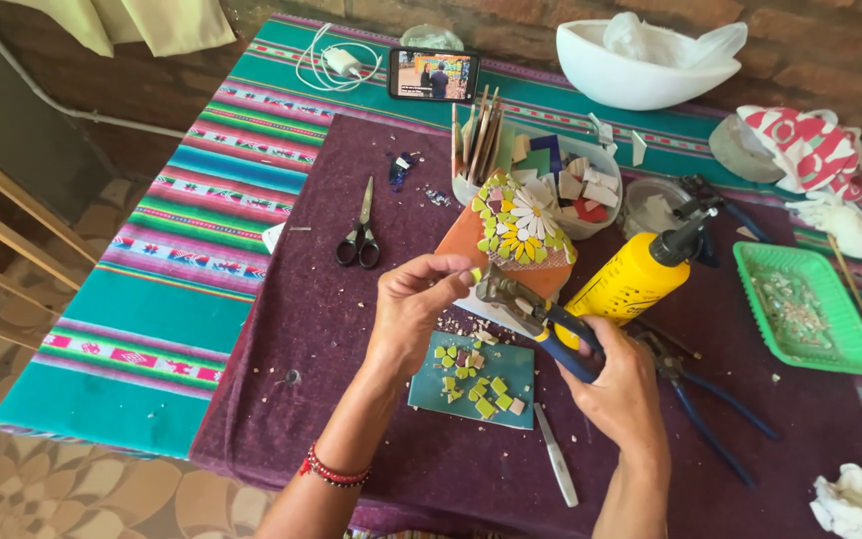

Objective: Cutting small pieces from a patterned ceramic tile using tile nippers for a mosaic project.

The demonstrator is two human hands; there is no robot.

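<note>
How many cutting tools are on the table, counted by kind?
Scissors: 1
Nippers: 3, one in the right hand, its head by the left hand; one beside it; one behind the bottle
Knife: 1
Total: 5

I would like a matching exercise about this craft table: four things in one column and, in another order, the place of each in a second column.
Things:
1. scissors
2. phone
3. green tray
4. tile nippers

Places:
A. at the far edge of the table, beside a white charger
B. in the right hand
C. on the purple cloth, left of the flower mosaic
D. near the right edge of the table

Pairs: 1-C, 2-A, 3-D, 4-B
</note>
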